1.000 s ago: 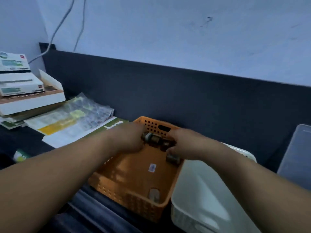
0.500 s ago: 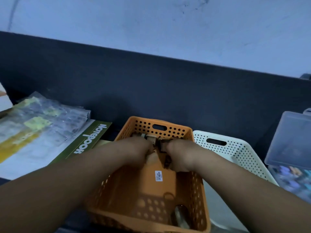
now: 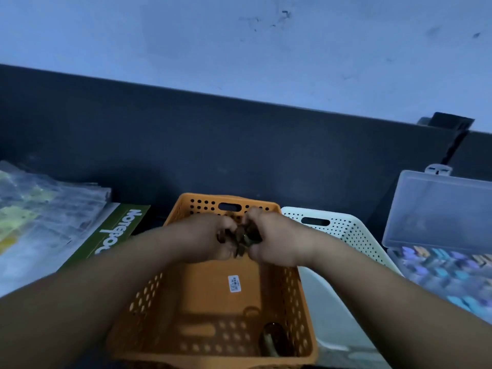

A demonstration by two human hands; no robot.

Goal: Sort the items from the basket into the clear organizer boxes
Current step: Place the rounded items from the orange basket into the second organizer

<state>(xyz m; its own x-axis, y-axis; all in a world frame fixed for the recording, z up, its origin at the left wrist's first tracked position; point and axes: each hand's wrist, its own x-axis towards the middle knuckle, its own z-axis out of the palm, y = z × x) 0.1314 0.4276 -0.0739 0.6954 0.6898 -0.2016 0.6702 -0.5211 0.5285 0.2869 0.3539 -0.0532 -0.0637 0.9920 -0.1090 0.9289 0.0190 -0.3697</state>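
Note:
An orange perforated basket (image 3: 205, 310) sits in front of me. Over its far half, my left hand (image 3: 210, 237) and my right hand (image 3: 277, 238) are pressed together, both closed around a clump of small dark items (image 3: 243, 237). One dark roundish item (image 3: 275, 338) lies alone in the basket's near right corner. A white sticker (image 3: 234, 283) marks the basket floor. At the right stands a clear organizer box (image 3: 447, 272) with its lid (image 3: 439, 211) raised; blue and purple pieces fill its compartments.
A white perforated basket (image 3: 343, 230) stands directly right of the orange one. A green notebook (image 3: 117, 230) and plastic-wrapped papers (image 3: 45, 211) lie at the left. A dark panel (image 3: 239, 145) backs the surface below a pale wall.
Both hands have gathered the loose dark items from the basket's far end and lifted them together. The view has swung right, bringing the clear organizer box in.

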